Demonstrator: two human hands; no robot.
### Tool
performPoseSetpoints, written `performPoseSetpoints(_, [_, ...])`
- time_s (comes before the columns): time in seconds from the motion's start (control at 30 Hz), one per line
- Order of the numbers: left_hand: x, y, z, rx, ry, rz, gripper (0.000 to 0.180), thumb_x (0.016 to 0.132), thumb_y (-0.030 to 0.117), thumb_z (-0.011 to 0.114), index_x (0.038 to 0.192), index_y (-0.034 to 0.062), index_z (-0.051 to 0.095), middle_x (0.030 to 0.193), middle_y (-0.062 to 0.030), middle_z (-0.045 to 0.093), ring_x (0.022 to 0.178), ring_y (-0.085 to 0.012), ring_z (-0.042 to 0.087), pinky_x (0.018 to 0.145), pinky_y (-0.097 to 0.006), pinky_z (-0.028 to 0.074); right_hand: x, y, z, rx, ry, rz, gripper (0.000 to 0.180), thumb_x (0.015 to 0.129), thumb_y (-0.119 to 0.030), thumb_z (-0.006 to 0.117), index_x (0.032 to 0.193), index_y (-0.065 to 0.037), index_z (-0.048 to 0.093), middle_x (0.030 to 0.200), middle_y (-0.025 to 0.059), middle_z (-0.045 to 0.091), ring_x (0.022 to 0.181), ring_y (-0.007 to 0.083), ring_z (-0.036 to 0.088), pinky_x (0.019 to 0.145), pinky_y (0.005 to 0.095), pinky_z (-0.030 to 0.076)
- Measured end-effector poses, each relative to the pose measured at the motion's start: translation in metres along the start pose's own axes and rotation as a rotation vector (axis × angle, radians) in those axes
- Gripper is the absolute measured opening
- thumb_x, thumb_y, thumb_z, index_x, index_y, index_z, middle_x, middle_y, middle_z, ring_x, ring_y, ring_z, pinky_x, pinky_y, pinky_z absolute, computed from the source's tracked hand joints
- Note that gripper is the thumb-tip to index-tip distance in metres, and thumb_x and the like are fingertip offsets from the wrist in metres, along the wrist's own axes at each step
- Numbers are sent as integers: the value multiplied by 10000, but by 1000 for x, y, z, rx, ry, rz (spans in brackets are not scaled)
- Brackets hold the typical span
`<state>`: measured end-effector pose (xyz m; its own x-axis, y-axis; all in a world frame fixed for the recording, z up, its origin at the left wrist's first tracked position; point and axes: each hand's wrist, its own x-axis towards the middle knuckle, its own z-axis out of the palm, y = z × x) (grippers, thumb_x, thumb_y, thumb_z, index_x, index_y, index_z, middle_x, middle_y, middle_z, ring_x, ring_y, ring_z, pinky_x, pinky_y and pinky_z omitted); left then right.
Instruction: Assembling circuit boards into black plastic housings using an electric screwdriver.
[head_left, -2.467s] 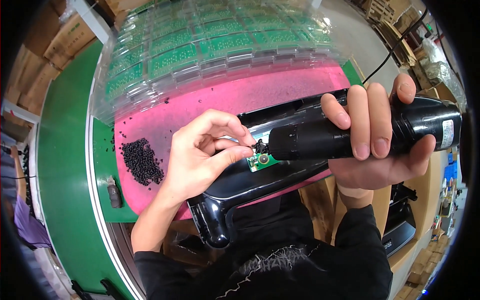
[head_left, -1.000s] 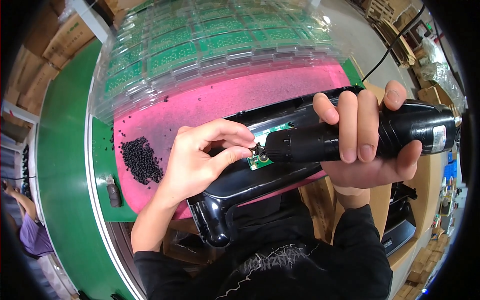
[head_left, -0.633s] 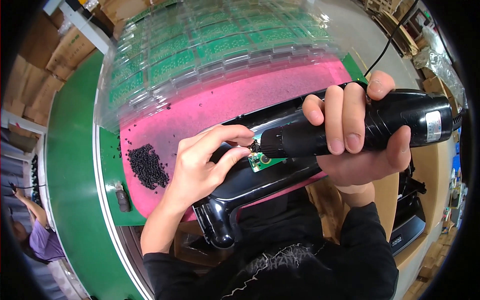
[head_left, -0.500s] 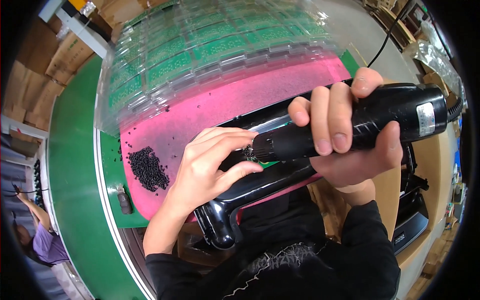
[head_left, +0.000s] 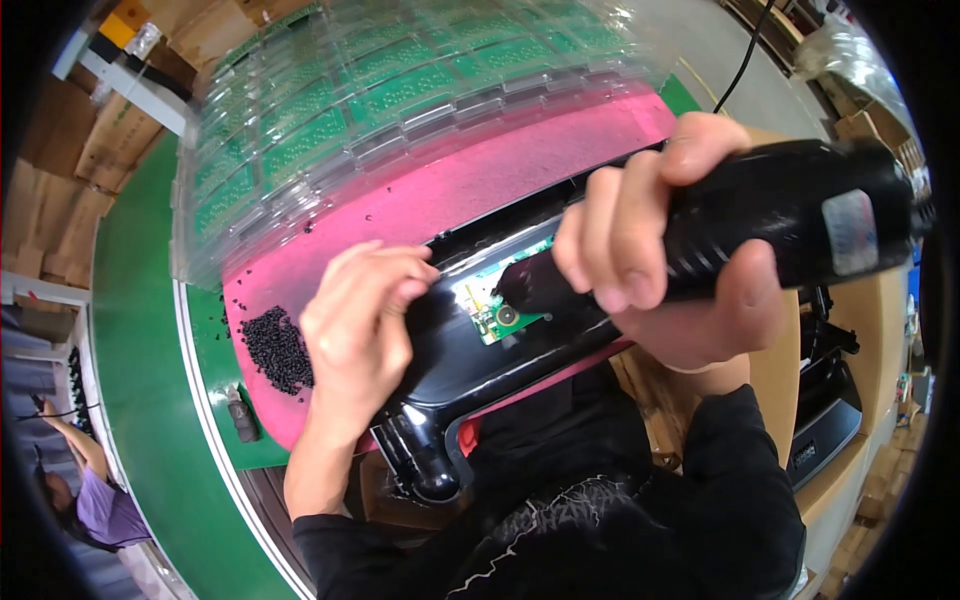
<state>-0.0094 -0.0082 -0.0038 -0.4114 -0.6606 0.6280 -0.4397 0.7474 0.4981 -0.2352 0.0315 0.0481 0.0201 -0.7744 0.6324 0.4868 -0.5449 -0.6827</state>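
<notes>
**Driver tip lifted off the green board**

While the small green circuit board [head_left: 497,305] sits in its recess in the glossy black plastic housing [head_left: 470,360], the tip of the black electric screwdriver [head_left: 760,225] now hangs just above and to the right of it, where a moment ago it was pressed onto the board's edge. One round fastener shows near the board's lower corner, uncovered. To my eye that reads as one screw driven and the tool drawn back, though whether it is fully seated is too small to tell.

The right hand [head_left: 670,270] is wrapped tight around the screwdriver's barrel, fingers curled over the top and thumb beneath. The left hand [head_left: 365,320] has shifted from pinching at the board to lying on the housing just left of it, fingers bent and pressed together against the black plastic, holding nothing I can make out.

The housing lies across a pink mat [head_left: 430,200] on a green table [head_left: 140,330]. A heap of small black screws [head_left: 275,345] rests on the mat's left part, near the left hand. Behind the mat stands a stack of clear plastic trays [head_left: 380,90] filled with more green boards. Another person's arm shows at the lower left edge.
</notes>
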Motion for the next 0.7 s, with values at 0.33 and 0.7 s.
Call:
performPoseSetpoints(0.33, [-1, 11, -6, -179, -294, -282, 163, 963, 92, 616, 851, -17, 568, 695, -147, 533, 620, -318, 563, 583, -377, 451, 12, -9, -30, -483, -12, 144, 337, 934, -280, 566, 1136, -30, 464, 624, 34, 505, 543, 129, 494, 574, 311, 468])
performPoseSetpoints(0.7, [2, 9, 2, -161, -385, -82, 143, 853, 126, 724, 817, 27, 627, 773, -76, 630, 687, -278, 620, 601, -382, 507, 12, 8, -41, -480, 28, 174, 327, 908, -270, 584, 1105, -35, 471, 625, 43, 515, 535, 131, 501, 558, 316, 473])
